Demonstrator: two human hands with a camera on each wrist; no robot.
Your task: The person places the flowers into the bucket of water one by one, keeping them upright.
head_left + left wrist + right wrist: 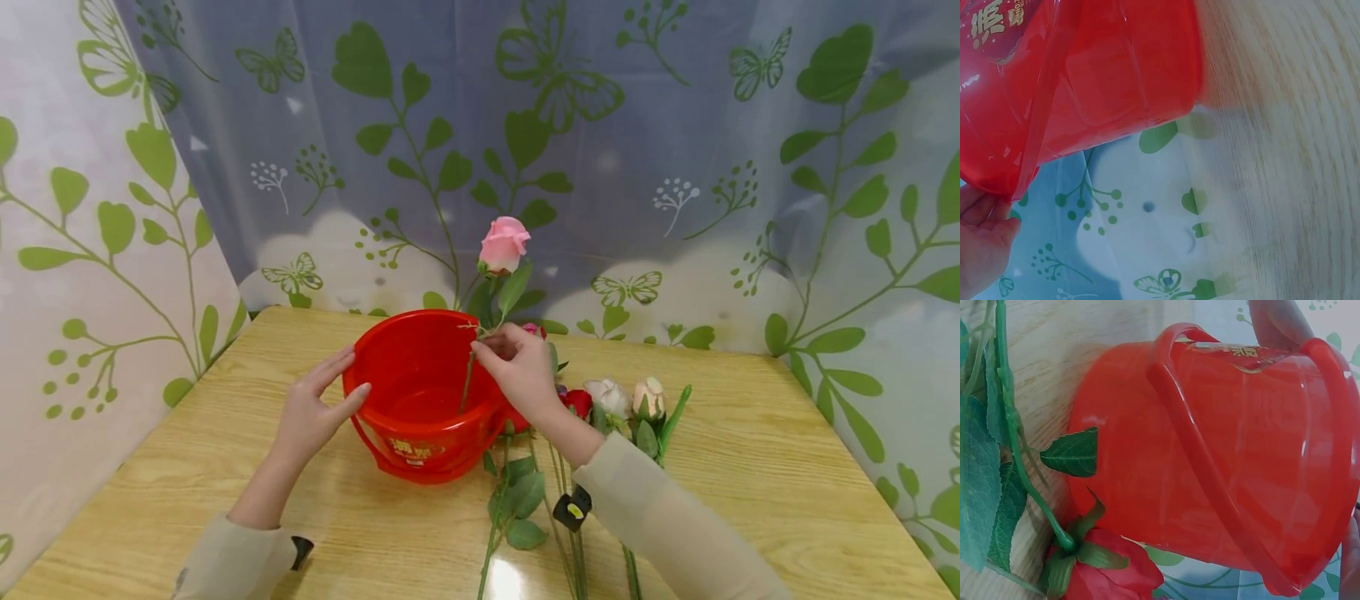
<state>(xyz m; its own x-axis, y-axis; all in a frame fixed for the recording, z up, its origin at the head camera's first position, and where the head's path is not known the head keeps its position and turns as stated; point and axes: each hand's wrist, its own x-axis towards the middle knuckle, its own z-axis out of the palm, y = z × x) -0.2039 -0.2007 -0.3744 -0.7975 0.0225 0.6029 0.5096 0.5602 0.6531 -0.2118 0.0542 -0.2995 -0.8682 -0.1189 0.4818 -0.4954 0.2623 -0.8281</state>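
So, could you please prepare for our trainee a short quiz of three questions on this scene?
1. Which flower does the right hand hold by its stem?
a) a red rose
b) the pink rose
c) a cream rose

2. True or false: the handle of the red bucket is raised upright.

3. Fill in the blank: in the head view, the white rose lies to the ____ of the red bucket.

Key:
1. b
2. False; the handle hangs lowered along the outside of the red bucket.
3. right
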